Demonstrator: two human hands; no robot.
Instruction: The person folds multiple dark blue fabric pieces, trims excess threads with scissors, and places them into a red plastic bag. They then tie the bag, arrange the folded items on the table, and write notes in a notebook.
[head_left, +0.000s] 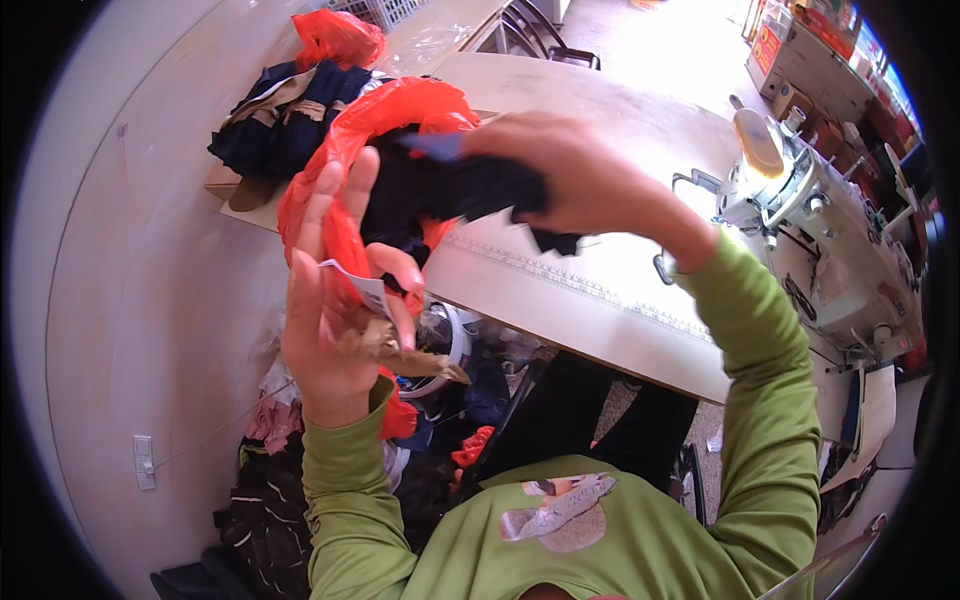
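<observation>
A red plastic bag (401, 97) is held up with its mouth spread, and my left hand (319, 345) grips its near side. A small white paper slip (367, 289) and a crumpled tan scrap (420, 365) are at the same palm. Black cloth (480, 187) stretches from inside the bag to my right hand (577, 169), which is shut on it and blurred. Something small and blue shows by the right fingertips, too blurred to name. The bag's bottom is hidden.
Below the bag lies a pale table (570, 300) with a printed ruler strip. Folded navy garments (274, 139) and another red bag (341, 37) sit at the far left. A sewing machine (817, 202) stands to the right. Under the table edge is a white bucket (457, 337) among cloth.
</observation>
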